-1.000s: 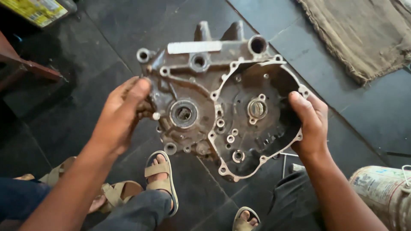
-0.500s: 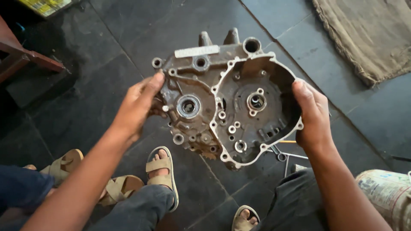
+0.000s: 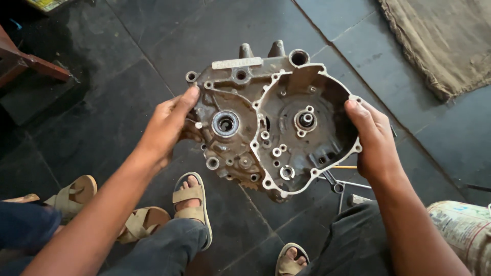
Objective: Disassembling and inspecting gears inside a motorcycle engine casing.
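Gripping from both sides, the left hand (image 3: 166, 130) and the right hand (image 3: 376, 140) hold a grimy grey cast-metal engine crankcase half (image 3: 271, 120) up above the dark tiled floor (image 3: 102, 102), near the middle of the head view. The left fingers curl around the casing's nine o'clock edge, thumb pressed on the front face; the right palm wraps the three o'clock rim, fingers hidden behind it.

By the look of it the casting is heavy, fully stiff and probably oily, so it may slip; the thick outer rims where the hands sit seem the safest holds, away from the bearing bores and thin gasket edges.

At five o'clock, steel spanners (image 3: 337, 184) lie on the floor just beside the right knee. A tan burlap sack (image 3: 440, 46) lies at one o'clock, a reddish wooden frame (image 3: 25, 61) at ten o'clock. Beige sandals (image 3: 192, 202) sit directly below the casing. Bare tiles at twelve o'clock offer the widest room.
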